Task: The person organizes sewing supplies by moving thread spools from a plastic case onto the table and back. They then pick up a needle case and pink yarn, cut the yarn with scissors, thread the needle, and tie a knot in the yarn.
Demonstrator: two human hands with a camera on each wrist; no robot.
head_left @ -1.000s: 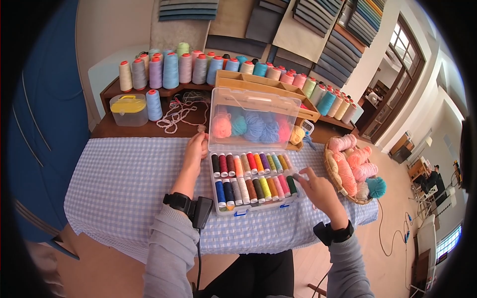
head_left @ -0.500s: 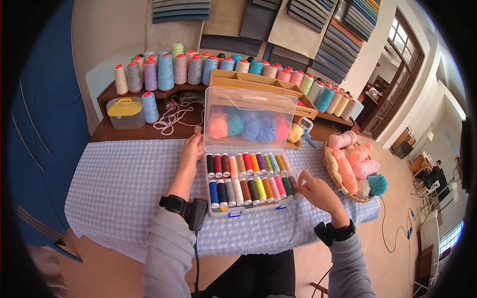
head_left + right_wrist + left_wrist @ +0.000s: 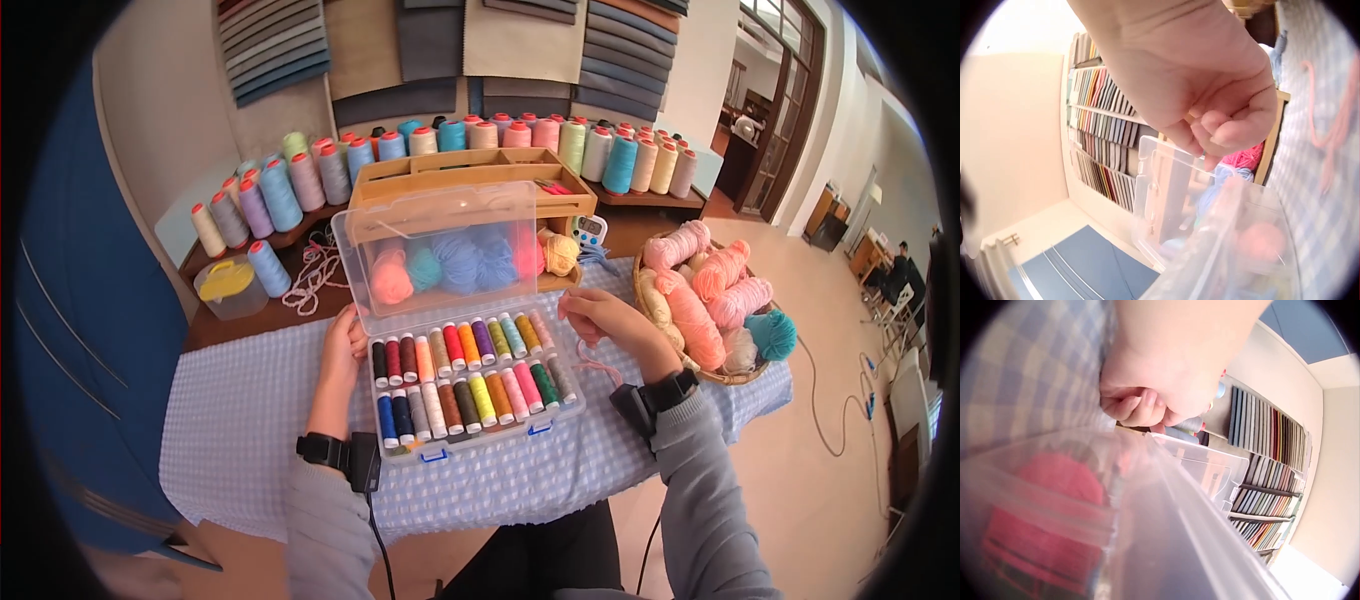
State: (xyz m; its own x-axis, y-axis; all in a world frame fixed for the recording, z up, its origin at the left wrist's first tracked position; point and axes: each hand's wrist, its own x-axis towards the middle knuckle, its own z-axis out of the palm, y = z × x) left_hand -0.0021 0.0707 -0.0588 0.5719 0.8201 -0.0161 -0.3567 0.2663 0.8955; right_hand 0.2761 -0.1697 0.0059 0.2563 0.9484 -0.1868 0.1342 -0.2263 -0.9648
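Note:
A clear plastic case (image 3: 480,440) with blue latches holds two rows of thread spools (image 3: 478,398) in many colours. Its transparent lid (image 3: 440,212) stands raised at the back, balls of yarn showing through it. Beside the case's left rear corner rests my left hand (image 3: 343,350), fingers loosely curled and nothing visible in them; the left wrist view has these fingers (image 3: 1138,407) close to the lid. Over the right rear corner hovers my right hand (image 3: 612,322), loosely curled and empty. At the front row's right end lies a grey spool (image 3: 559,378).
A basket (image 3: 690,365) of pink, white and teal yarn stands right of the case. Behind are a wooden organizer (image 3: 400,185), a timer (image 3: 591,232), a yellow-lidded box (image 3: 228,285) and large thread cones (image 3: 280,195). Pink yarn strands (image 3: 603,368) lie by my right wrist.
My right hand has left the grey spool at the front row's right end and moved back and up toward the rear corner. The head view has turned; the left hand stays beside the case.

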